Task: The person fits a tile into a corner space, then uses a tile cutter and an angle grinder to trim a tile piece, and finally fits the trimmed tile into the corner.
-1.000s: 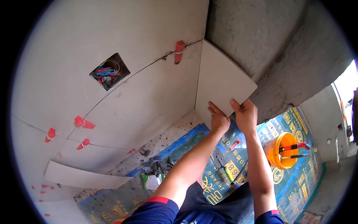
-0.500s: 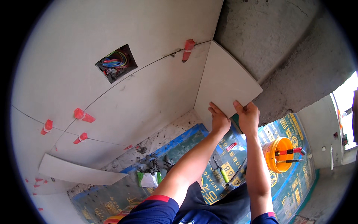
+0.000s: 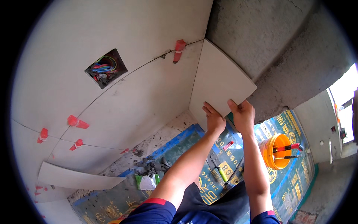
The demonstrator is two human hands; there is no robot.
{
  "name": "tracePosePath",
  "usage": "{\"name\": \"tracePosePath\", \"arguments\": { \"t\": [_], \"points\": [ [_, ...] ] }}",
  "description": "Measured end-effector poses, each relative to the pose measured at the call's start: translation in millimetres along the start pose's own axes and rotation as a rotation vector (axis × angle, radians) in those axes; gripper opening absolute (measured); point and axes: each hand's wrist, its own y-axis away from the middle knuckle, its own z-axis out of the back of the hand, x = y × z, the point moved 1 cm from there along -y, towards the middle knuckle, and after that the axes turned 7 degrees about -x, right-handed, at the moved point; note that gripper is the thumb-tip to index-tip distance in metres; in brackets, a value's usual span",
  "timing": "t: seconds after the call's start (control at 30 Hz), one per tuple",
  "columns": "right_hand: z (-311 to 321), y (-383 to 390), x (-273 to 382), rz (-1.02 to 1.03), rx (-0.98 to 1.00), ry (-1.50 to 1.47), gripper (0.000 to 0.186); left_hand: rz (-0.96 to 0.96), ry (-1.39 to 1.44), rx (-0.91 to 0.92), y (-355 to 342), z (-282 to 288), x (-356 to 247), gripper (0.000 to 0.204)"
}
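A pale wall tile (image 3: 222, 76) stands against the concrete wall (image 3: 257, 41), its left edge meeting the tiled wall (image 3: 156, 82) at the corner. My right hand (image 3: 244, 115) grips the tile's lower right edge, thumb on the face and fingers bent around behind. Lower down, my left hand (image 3: 215, 121) lies against the tile face near its lower edge, fingers stretched out. On the tiled wall, red tile-levelling wedges (image 3: 179, 51) sit in the joints, one close to the corner. The tile's back is hidden.
An orange bucket (image 3: 265, 151) with tool handles stands at the right on the green printed floor sheet (image 3: 287, 183). A green marker-like tool (image 3: 222, 174) lies between my arms. At left are a loose tile strip (image 3: 76, 177), rubble (image 3: 153, 166) and an open wall box (image 3: 106, 68) with wires.
The whole view has shifted slightly, so the scene sits further left. Both hands keep their places on the tile, which stays against the corner.
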Motion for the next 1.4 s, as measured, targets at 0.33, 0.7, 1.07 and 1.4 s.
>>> {"name": "tracePosePath", "arguments": {
  "t": [0.33,0.7,1.07,1.4],
  "points": [
    [4.3,-1.4,1.5,-0.013,0.050,0.079,0.027,0.048,0.051,0.022,5.7,8.3,-11.1,0.103],
    [5.3,-6.1,-15.0,0.034,0.083,-0.082,0.030,-0.014,0.023,-0.077,7.3,-5.3,-6.8,0.101],
    [11.6,-13.0,11.9,0.102,0.179,0.341,0.039,0.018,0.068,-0.235,6.8,-17.7,2.9,0.089],
    [14.6,-11.3,14.9,0.110,0.139,0.292,0.036,0.175,0.259,-0.192,-1.2,-25.3,9.0,0.089]
  ]
}}
